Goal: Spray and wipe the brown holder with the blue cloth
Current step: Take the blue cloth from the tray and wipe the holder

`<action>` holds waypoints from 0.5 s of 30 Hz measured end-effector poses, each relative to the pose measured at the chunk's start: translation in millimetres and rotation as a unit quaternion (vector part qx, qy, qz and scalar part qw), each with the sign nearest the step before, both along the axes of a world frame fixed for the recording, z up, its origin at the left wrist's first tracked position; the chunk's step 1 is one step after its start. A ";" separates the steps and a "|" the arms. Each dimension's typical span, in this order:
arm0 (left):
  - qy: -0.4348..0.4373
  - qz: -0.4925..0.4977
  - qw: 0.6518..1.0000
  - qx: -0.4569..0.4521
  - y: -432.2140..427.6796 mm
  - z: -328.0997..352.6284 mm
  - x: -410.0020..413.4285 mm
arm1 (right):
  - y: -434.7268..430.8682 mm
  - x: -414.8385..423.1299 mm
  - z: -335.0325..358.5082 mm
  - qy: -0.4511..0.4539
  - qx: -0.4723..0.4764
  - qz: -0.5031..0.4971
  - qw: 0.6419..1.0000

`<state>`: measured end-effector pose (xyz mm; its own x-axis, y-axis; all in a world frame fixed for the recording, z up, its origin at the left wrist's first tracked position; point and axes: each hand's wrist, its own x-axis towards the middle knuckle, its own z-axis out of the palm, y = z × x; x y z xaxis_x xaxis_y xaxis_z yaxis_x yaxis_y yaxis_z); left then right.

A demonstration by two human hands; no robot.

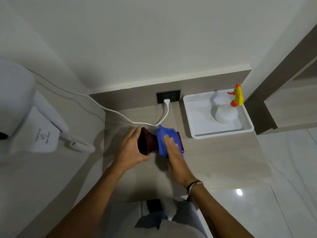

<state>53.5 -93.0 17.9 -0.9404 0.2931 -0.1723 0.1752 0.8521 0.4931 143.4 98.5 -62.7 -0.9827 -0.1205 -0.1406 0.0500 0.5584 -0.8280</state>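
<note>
Sideways, brown holder [148,141], mouth leftward.

I see bare counter [214,160] right of my hands; the white tray [192,117] with the spray bottle [226,115] blocks behind it, the cord [120,115] perhaps touching behind the holder [148,141].

Looks like a hotel room vanity nook: wall-mounted hair dryer [25,107] at left, built-in counter [214,157] with a socket [168,98], white amenity tray [192,117], glossy tiled floor [283,169] lower right.
</note>
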 end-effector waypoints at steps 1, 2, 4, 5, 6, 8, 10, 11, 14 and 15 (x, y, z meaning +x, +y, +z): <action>0.001 -0.001 1.000 0.001 -0.3 -0.4 0.1 | 11.3 1.6 -3.0 -0.024 0.013 -0.026 0.999; 0.002 -0.003 1.000 0.008 0.8 -0.5 0.3 | 15.3 0.8 -3.6 -0.036 0.013 -0.044 0.998; 0.012 -0.005 1.000 0.022 6.5 -0.3 -0.5 | 1.0 -2.7 5.4 -0.022 -0.030 -0.036 0.999; 0.014 -0.006 0.999 0.030 8.7 0.2 -0.8 | -13.1 -2.7 10.4 -0.003 -0.056 -0.016 0.998; 0.013 -0.009 0.999 0.039 9.8 -0.2 -1.4 | -26.5 -1.2 13.9 0.014 -0.075 -0.001 0.997; 0.007 -0.012 0.999 0.040 8.3 -1.6 -1.0 | -37.3 3.0 10.7 0.040 -0.075 0.008 0.996; 0.011 -0.007 1.000 0.024 3.3 -3.5 0.1 | -22.9 2.3 -2.0 0.044 0.001 0.000 0.999; 0.012 -0.002 1.000 0.017 0.6 -4.3 0.8 | -11.2 1.8 -8.3 0.022 0.047 -0.015 0.999; -0.002 0.016 0.999 0.033 -3.2 -6.8 0.4 | 20.3 -5.3 -12.2 -0.057 0.006 -0.126 0.990; -0.011 0.033 0.998 0.056 -3.1 -7.8 -1.1 | 27.4 -8.5 -11.3 -0.066 -0.052 -0.182 0.980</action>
<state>52.5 -96.1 10.1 -0.9548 0.2491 -0.1625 0.1086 0.8007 0.5892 134.9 125.9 -74.0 -0.9374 0.2147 -0.2742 0.3403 0.3973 -0.8522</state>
